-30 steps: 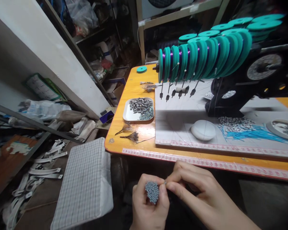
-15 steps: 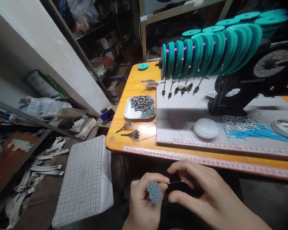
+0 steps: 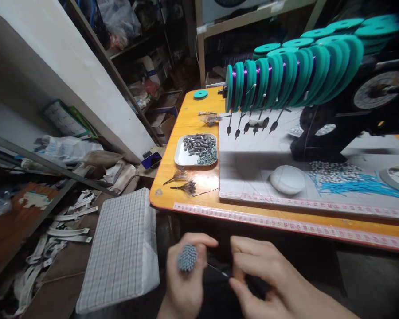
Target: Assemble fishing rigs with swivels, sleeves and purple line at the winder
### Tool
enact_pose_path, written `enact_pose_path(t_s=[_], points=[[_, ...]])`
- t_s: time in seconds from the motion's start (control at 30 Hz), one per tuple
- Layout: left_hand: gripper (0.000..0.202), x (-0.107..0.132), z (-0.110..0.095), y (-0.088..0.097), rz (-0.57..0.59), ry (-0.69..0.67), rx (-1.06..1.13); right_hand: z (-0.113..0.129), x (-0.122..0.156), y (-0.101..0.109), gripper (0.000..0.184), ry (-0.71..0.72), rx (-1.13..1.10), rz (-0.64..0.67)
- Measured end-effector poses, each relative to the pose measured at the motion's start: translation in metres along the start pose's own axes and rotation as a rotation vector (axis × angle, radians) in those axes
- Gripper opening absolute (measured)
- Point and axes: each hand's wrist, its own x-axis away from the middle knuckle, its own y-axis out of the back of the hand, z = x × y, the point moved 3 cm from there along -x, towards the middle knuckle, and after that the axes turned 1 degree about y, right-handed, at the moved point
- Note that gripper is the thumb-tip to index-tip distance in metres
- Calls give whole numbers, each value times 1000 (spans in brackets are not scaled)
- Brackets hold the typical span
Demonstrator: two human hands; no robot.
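Workshop desk (image 3: 164, 195) | below its edge, left hand (image 3: 186, 288) fingers clamped around bundle of grey-tipped pins (image 3: 187, 258) | right hand (image 3: 269, 279) fingers beside thin dark wire (image 3: 217, 270), contact unclear | pins seem light, stiff, slippery; hold bundle mid-length; wire looks fragile

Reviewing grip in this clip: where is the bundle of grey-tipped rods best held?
Probably around the shafts, from the side, as the left hand holds the bundle of grey-tipped rods: the packed tips stand clear above the fingers and stay uncovered.
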Motion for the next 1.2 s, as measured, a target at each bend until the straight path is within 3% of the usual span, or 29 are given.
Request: enact_pose_path(t_s=[0.07, 0.13, 0.27, 0.4, 0.57, 0.67, 0.9, 1.1, 1.2], points=[[21, -6, 0, 7, -75, 1, 55, 1, 0, 7, 18, 0, 4, -84], [22, -8, 1, 6, -59, 38, 144, 1, 1, 14, 18, 4, 24, -126], [19, -6, 0, -7, -3, 51, 169, -2, 2, 21, 13, 10, 92, -63], [19, -7, -4, -13, -90, 25, 107, 2, -5, 17, 49, 6, 130, -24], [19, -9, -8, -16, -171, 12, 112, 11, -18, 6, 26, 6, -53, -18], [17, -9, -8, -17, -142, 5, 140, 10, -18, 2, 18, -49, -64, -32], [14, -9, -9, -23, -72, -30, 216, 5, -7, 2, 30, -131, -95, -56], [15, -8, -7, -29, -19, -25, 280, -4, -1, 7, 20, -218, -144, -79], [14, -8, -5, -30, 1, 7, 267, -5, -5, 9, 20, -165, -166, -83]])
